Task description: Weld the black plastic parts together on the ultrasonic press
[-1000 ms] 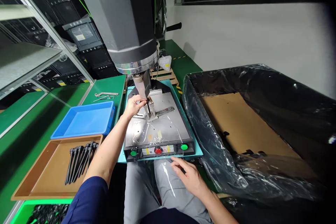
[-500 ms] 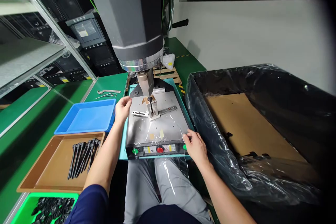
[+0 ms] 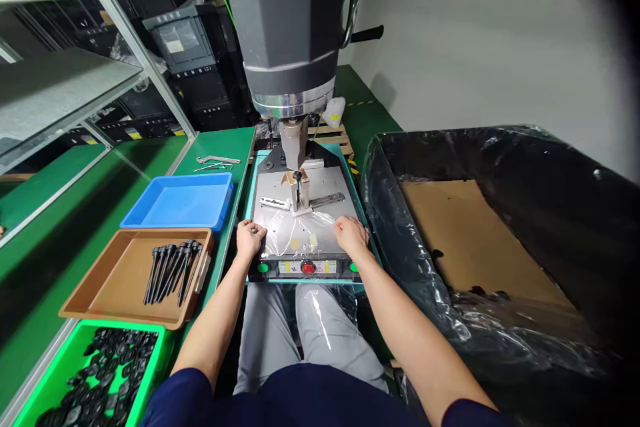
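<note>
The rod seems light, stiff; I'd grip its top. Left hand, right hand: fingers curled, whether pinching unclear.

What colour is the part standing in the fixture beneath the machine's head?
The part is black; the head view, the only one, shows it best.

Wall: softly lit, fading to blurred black at right
Metal plate: white glare streaks
Plastic liner: scattered bright glints
Green bench: broad dark shadow
Bins: dim
</note>
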A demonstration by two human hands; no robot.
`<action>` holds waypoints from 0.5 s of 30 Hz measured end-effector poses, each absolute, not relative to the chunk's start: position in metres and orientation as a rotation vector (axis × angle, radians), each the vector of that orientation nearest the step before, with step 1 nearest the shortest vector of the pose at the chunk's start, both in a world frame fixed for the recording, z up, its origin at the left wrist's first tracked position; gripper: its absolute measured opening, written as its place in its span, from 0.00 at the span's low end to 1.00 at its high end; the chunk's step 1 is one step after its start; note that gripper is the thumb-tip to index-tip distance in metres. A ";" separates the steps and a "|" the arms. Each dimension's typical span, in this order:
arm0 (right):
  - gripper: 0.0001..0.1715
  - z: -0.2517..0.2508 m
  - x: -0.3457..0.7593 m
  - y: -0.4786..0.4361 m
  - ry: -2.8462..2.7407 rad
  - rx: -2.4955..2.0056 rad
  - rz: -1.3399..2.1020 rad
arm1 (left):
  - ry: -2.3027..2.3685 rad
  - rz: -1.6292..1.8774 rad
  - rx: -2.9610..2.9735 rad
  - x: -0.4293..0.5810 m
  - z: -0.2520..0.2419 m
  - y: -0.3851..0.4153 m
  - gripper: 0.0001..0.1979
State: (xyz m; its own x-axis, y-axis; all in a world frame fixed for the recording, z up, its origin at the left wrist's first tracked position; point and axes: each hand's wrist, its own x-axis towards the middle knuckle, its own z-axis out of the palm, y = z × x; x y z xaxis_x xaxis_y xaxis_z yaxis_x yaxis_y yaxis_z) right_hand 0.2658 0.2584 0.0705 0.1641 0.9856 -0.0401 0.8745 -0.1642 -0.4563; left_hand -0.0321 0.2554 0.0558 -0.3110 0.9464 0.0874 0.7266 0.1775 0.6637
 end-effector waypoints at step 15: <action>0.24 0.067 0.262 0.243 -0.861 -1.243 1.018 | 1.939 1.244 1.465 -0.025 0.058 0.234 0.08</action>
